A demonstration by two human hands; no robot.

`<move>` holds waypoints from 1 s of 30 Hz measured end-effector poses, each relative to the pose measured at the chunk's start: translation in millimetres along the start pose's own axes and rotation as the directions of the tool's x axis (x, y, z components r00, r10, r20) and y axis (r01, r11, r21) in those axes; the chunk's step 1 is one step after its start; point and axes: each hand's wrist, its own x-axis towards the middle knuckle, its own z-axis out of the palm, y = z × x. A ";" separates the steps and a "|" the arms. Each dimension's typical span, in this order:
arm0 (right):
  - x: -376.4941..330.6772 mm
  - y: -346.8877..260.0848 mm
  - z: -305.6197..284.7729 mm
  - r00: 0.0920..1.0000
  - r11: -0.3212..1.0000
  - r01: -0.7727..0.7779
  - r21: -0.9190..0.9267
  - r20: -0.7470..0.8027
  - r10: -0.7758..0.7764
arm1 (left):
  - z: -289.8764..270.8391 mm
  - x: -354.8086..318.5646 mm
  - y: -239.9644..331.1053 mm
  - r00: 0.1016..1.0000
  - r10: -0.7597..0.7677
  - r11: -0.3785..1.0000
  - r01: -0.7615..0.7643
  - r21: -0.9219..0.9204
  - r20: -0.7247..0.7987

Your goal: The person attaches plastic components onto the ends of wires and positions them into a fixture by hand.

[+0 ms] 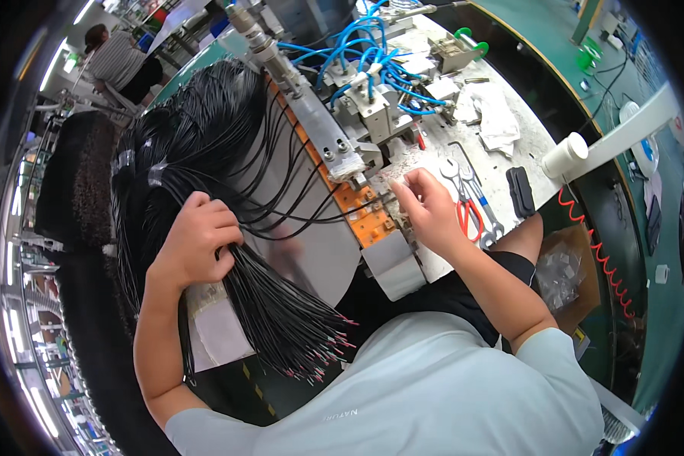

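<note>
A second person point(121, 64) stood at far left, behind a heap of black wires point(197, 129). The left hand point(197, 242) closed around a thick bundle of black wires point(281, 311), its red-tipped ends fanning toward the worker's lap. Loose strands crossed the orange fixture point(365, 216) under a metal bar point(315, 125). The right hand point(425, 209) pinched narrowly at the fixture's edge; whether it held anything could not be told. Wrenches point(463, 178), red-handled scissors point(467, 220) and blue tubing point(365, 53) lay beyond.
</note>
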 end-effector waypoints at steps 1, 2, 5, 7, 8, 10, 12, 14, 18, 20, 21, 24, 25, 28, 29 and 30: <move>1.4 2.9 2.2 0.993 0.980 -0.121 0.156 0.013 0.120 | -0.2 1.9 1.8 0.995 0.002 0.998 0.004 0.062 -0.097; 0.2 5.0 4.6 0.993 0.980 -0.119 0.158 0.001 0.120 | 0.2 3.2 4.1 0.981 0.011 0.992 0.013 0.122 -0.193; -0.9 7.5 13.7 0.987 0.954 -0.155 0.258 0.074 0.141 | 52.8 7.2 23.0 0.956 0.154 0.975 -0.105 0.198 -0.249; 4.5 10.0 13.5 0.988 0.967 -0.143 0.209 0.086 0.128 | 51.9 23.1 52.0 0.935 0.212 0.966 -0.157 0.203 -0.283; 5.1 10.4 12.5 0.986 0.978 -0.135 0.157 0.116 0.118 | 44.4 31.6 65.8 0.934 0.216 0.966 -0.163 0.200 -0.284; 7.5 11.1 7.6 0.982 0.987 -0.131 0.092 0.147 0.117 | 29.4 48.5 90.5 0.940 0.255 0.964 -0.230 0.133 -0.227; 13.4 4.5 4.0 0.965 0.965 -0.216 0.148 0.183 0.188 | 25.7 64.8 102.2 0.941 0.254 0.967 -0.241 0.085 -0.224; 16.6 -1.2 3.3 0.955 0.951 -0.256 0.172 0.198 0.222 | 23.7 77.6 102.5 0.944 0.256 0.965 -0.262 -0.003 -0.208; 18.0 -6.9 6.1 0.909 0.916 -0.382 0.124 0.228 0.348 | 42.8 90.9 83.6 0.942 -0.013 0.710 -0.226 -0.667 -0.334; 18.1 2.2 10.4 0.929 0.938 -0.334 0.095 0.199 0.311 | 47.2 94.4 68.8 0.978 -0.166 0.470 -0.035 -0.882 -0.127; 17.9 5.4 10.9 0.938 0.947 -0.310 0.080 0.187 0.291 | 48.6 94.2 61.1 0.961 -0.247 0.166 0.169 -0.971 0.125; 15.7 4.8 1.3 0.924 0.930 -0.346 0.125 0.219 0.314 | 53.6 94.1 57.7 0.903 -0.303 -0.138 0.274 -0.952 0.304; 15.2 -0.7 -1.4 0.916 0.919 -0.364 0.150 0.238 0.324 | 55.3 93.8 58.9 0.904 -0.362 -0.111 0.199 -0.974 0.226; -2.8 -34.3 -6.8 0.958 0.964 -0.261 0.049 0.139 0.252 | 52.5 91.4 59.3 0.882 -0.449 -0.032 0.143 -0.989 0.142; -10.8 -39.8 -7.9 0.974 0.977 -0.212 -0.003 0.081 0.211 | 48.4 91.7 61.2 0.877 -0.460 0.018 0.165 -0.986 0.138; -16.4 -40.4 -5.4 0.974 0.977 -0.213 -0.003 0.080 0.212 | 46.4 92.3 62.4 0.872 -0.470 0.068 0.187 -0.980 0.134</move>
